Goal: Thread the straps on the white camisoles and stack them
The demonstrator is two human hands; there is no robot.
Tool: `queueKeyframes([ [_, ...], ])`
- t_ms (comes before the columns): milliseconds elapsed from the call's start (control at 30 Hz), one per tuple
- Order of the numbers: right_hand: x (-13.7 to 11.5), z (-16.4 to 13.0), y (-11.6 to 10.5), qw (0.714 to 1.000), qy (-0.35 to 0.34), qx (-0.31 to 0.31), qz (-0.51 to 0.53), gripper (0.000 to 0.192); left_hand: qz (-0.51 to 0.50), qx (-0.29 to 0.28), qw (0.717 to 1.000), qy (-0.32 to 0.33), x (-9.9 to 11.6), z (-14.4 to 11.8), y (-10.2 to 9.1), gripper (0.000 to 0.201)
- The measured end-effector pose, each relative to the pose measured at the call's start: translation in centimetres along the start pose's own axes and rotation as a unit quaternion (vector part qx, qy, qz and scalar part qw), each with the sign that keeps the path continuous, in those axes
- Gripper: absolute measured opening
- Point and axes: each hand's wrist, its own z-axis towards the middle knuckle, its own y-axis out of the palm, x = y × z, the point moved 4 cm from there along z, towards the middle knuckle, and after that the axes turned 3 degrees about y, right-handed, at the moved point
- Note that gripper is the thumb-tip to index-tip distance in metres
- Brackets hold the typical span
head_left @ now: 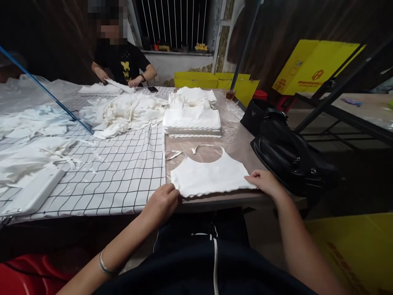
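A white cloth bag point(211, 176) with thin straps lies flat at the near edge of the table point(236, 139). My left hand point(161, 203) pinches its near left corner. On the bag's near right corner rests my right hand point(264, 182), gripping the edge. A neat stack of folded white bags point(192, 121) sits farther back, with a looser pile behind it.
A black-and-white grid cloth point(123, 172) covers the table's left part, with a heap of white bags point(123, 112) on it. A black handbag point(285, 151) sits at the right edge. A person in a black shirt point(121, 61) works at the far end. Yellow boxes point(313, 67) stand behind.
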Motion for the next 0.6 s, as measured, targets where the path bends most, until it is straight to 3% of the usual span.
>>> queueKeyframes([
  [33,0.9,-0.8,-0.2,1.0,0.001,0.013,-0.013,0.028,-0.023,-0.019,1.0,0.002,0.4,-0.2,0.0,0.021],
  [100,0.9,-2.3,-0.4,0.994,-0.041,0.098,-0.04,0.027,-0.06,-0.032,0.998,-0.014,0.5,0.3,-0.1,0.018],
  [167,-1.4,-3.5,0.3,0.969,-0.152,0.19,-0.033,0.026,-0.056,-0.001,0.997,-0.059,-0.7,2.2,-0.3,0.026],
  [200,-3.1,-4.0,1.2,0.953,-0.222,0.204,-0.021,0.027,-0.038,0.017,0.995,-0.093,-1.7,3.7,-0.4,0.033],
  [300,-8.6,-5.3,5.6,0.912,-0.394,0.114,-0.029,0.03,0.011,0.002,0.978,-0.207,-4.9,8.9,0.6,0.049],
  [367,-11.2,-6.0,8.9,0.892,-0.445,0.015,-0.078,0.038,-0.001,-0.039,0.963,-0.267,-6.6,12.0,1.9,0.044],
  [467,-12.6,-6.7,11.9,0.881,-0.446,-0.078,-0.134,0.052,-0.147,-0.035,0.925,-0.35,-7.9,14.7,3.7,0.03],
  [600,-12.3,-7.3,12.3,0.883,-0.438,-0.097,-0.135,0.055,-0.328,-0.039,0.855,-0.399,-8.3,15.5,4.5,0.017],
])
